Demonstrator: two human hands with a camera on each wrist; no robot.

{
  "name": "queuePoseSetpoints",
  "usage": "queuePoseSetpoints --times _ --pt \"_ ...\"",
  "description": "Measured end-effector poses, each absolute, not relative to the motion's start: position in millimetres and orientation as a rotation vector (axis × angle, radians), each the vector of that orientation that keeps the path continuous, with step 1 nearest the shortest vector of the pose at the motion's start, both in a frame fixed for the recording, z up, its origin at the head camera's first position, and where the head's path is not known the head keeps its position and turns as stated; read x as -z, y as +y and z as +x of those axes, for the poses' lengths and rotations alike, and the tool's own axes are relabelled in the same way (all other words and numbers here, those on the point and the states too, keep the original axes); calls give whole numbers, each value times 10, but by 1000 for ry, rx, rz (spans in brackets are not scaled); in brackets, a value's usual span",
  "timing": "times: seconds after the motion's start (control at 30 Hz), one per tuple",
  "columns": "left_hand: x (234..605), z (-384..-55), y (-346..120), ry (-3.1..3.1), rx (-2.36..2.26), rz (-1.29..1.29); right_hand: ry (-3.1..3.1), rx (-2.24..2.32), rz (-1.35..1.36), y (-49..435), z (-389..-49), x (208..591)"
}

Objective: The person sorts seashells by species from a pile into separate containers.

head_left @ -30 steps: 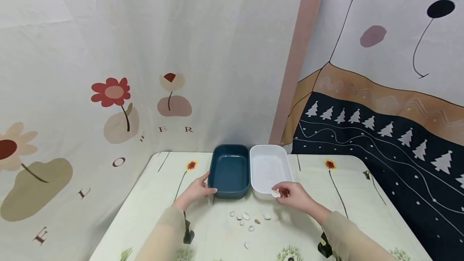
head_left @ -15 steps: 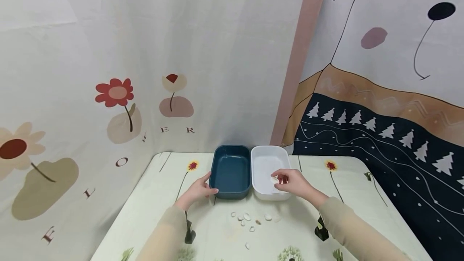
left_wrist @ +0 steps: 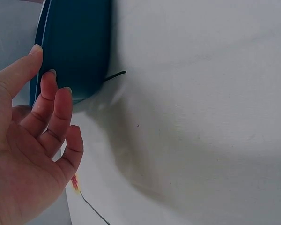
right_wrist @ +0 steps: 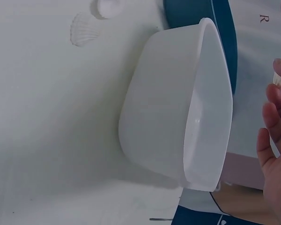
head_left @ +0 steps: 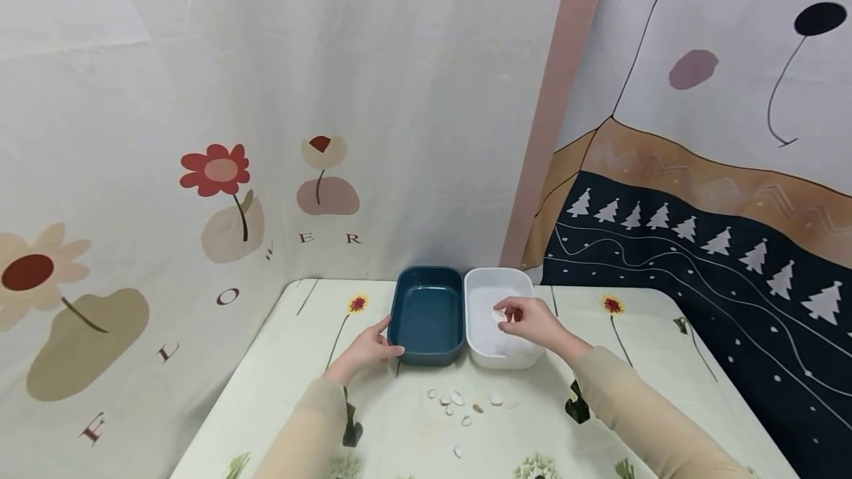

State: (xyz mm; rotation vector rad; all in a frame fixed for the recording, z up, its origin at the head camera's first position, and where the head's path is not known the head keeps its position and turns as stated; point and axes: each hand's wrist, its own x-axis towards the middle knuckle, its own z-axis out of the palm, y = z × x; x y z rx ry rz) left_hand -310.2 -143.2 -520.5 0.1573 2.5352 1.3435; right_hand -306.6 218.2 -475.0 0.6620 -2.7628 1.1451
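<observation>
A dark teal baking dish (head_left: pixel 426 355) and a white dish (head_left: pixel 504 361) stand side by side in the head view. My left hand (head_left: pixel 364 351) holds the teal dish at its near left corner, the thumb on the front side and the fingers along the left. In the left wrist view the other fingers (left_wrist: pixel 62 110) curl loosely by the wall. Over the white dish, my right hand (head_left: pixel 532 322) pinches a small pale seashell (head_left: pixel 498 316) between thumb and fingertips. The right wrist view shows the shell (right_wrist: pixel 278 81) above the white dish's rim.
Several small seashells (head_left: pixel 456 397) lie scattered on the flowered tablecloth in front of the dishes, with a brownish one (head_left: pixel 477 408) among them. A pale fabric backdrop (head_left: pixel 426 131) hangs right behind the table, and a dark patterned cloth (head_left: pixel 639 242) at the right.
My right hand has moved from the white dish's near rim forward over its inside, still pinching the seashell. The left hand has stayed at the teal dish.
</observation>
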Motion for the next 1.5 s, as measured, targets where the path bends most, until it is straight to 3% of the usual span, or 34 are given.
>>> queuePoseSetpoints --times 0.8,1.5 --pt "5253 -3090 -1463 2545 -1346 166 -2767 -1259 265 1984 -3404 4941" --pt "5237 -3087 -1440 2512 -1399 192 -2802 -1201 173 1893 -3535 5087"
